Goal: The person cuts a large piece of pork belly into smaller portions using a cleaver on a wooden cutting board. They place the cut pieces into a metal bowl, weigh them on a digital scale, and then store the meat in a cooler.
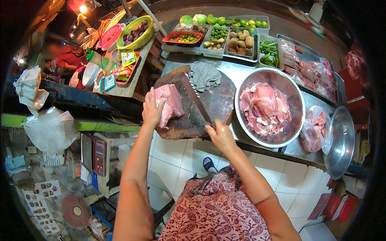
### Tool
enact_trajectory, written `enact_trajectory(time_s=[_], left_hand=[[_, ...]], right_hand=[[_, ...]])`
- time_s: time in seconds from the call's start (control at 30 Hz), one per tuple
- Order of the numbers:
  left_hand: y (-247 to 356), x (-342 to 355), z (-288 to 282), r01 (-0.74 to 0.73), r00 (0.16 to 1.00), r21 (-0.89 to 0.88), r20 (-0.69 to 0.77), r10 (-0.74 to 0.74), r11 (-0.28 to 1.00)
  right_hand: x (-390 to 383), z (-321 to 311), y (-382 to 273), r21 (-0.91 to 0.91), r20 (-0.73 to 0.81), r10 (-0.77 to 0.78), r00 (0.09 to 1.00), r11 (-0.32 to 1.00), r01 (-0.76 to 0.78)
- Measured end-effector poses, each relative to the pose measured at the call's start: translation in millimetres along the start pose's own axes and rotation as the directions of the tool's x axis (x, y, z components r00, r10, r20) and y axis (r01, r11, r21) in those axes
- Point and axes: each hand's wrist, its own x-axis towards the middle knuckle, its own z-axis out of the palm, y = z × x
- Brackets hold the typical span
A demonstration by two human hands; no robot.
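Observation:
My left hand (152, 109) rests against the left side of a thick chunk of raw pink meat (170, 103), fingers spread along it. The meat lies on the left part of a dark, worn round chopping board (177, 130). In my right hand (220, 135) is the handle of a large knife (197, 99), its long blade slanting up and left over the board, apart from the meat. A crumpled grey cloth (204, 76) lies at the board's far edge. Right of the board stands a wide steel bowl (298, 120) holding cut raw meat (265, 106).
Behind the board are clear bins of limes, potatoes (241, 40) and green chillies (268, 54). A tray of packed meat (307, 68) sits at far right, near a bag of meat (315, 130) and a tilted metal basin (341, 140). A scale (98, 156) stands lower left.

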Motion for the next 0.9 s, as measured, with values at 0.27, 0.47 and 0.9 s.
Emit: enact_trajectory(time_s=[0.27,0.47,0.9], left_hand=[[28.1,-7.0,1.1,0.259,0.965,0.105,-0.070,-0.252,0.960],[12.1,12.6,-12.7,-0.059,0.995,0.075,-0.075,0.065,0.995],[29.0,12.5,-30.8,0.138,0.900,0.318,0.356,-0.253,0.938]], right_hand=[[25.6,63.6,-25.1,-0.011,0.006,-0.053,0.999,0.999,0.053],[18.7,57.0,-27.1,-0.047,-0.026,-0.022,0.999,0.999,0.020],[-30.5,11.2,-73.3,0.059,-0.157,-0.012,0.987,0.998,0.022]])
